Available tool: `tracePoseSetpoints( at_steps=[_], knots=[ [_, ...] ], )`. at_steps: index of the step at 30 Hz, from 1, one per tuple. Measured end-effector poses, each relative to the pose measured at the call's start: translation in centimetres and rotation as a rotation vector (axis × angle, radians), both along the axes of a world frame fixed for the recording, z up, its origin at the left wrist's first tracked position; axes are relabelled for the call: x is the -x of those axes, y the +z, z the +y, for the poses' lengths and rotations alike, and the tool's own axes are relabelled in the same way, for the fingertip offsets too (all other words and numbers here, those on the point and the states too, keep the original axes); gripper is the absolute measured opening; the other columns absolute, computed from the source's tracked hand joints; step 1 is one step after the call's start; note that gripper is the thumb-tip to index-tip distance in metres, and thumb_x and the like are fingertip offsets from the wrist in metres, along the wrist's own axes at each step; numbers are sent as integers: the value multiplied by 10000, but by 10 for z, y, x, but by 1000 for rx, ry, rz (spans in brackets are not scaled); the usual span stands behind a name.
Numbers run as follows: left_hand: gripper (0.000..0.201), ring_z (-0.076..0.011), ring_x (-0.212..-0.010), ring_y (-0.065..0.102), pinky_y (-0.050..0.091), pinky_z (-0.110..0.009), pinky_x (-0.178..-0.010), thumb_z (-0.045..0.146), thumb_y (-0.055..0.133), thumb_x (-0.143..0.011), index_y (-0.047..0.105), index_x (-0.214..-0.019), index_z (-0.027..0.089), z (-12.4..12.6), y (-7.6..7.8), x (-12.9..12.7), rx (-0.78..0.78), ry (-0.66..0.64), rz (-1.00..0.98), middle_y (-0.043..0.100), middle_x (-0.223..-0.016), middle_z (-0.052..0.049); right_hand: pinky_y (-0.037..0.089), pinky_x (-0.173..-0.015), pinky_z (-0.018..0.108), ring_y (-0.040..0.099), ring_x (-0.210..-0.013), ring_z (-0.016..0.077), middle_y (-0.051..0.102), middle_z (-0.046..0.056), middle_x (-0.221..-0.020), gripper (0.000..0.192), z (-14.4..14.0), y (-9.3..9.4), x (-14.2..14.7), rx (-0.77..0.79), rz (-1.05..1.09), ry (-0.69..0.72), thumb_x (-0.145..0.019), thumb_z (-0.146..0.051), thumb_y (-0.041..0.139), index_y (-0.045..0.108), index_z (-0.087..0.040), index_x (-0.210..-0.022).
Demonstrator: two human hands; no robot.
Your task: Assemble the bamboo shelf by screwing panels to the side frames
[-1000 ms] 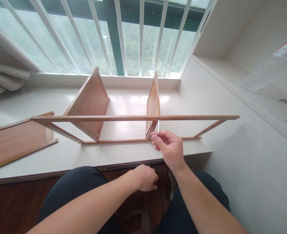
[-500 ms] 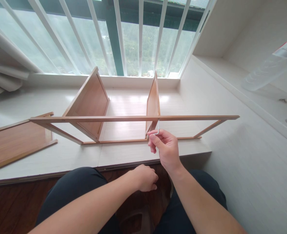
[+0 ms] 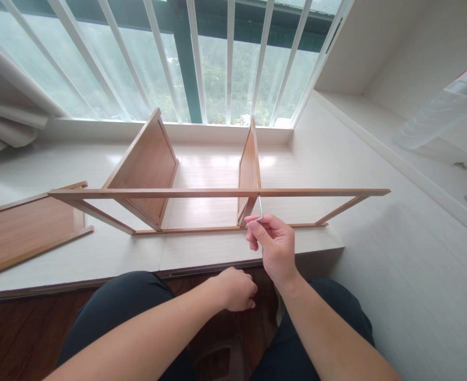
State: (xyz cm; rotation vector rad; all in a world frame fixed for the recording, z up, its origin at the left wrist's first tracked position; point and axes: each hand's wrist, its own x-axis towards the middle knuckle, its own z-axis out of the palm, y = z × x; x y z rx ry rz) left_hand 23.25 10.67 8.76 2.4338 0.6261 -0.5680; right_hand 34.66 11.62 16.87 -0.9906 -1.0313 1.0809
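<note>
Right hand (image 3: 275, 246) is pinching a small silver L-shaped hex key (image 3: 259, 208), which pokes up out of the fingertips to the long front rail of the light wooden shelf frame (image 3: 217, 193). Left hand (image 3: 237, 288) sits loosely curled over the lap, holding nothing.

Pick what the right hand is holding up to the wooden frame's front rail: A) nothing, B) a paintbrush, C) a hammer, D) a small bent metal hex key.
D: the right hand pinches a small bent metal hex key whose tip meets the wooden frame at its front rail.
</note>
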Motion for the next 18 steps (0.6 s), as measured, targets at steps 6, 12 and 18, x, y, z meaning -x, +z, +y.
tracePoseSetpoints(
  at_steps=[6, 12, 18],
  knots=[
    [334, -355, -1012, 731, 584, -459, -816, 479, 583, -923, 771, -1076, 249, -1, -1, 0, -1, -3, 9, 753, -1109, -123, 409, -458, 246, 502, -493, 100, 616, -14, -628, 204, -2, 1, -2, -20, 11, -1, -919, -390, 731, 758, -188, -928],
    [337, -347, -994, 732, 581, -451, -814, 480, 584, -923, 769, -1082, 247, -1, -1, 0, 4, 1, 6, 752, -1110, -124, 411, -467, 253, 500, -500, 106, 614, -16, -637, 217, -3, -1, -4, -26, -8, 4, -930, -408, 712, 742, -194, -942],
    [330, -343, -990, 733, 579, -441, -808, 485, 591, -921, 769, -1072, 252, -1, -3, 0, 2, 11, 0, 753, -1119, -120, 421, -478, 251, 503, -501, 106, 611, -22, -639, 206, -4, -3, -10, -51, -86, -12, -950, -405, 689, 726, -203, -941]
  ],
)
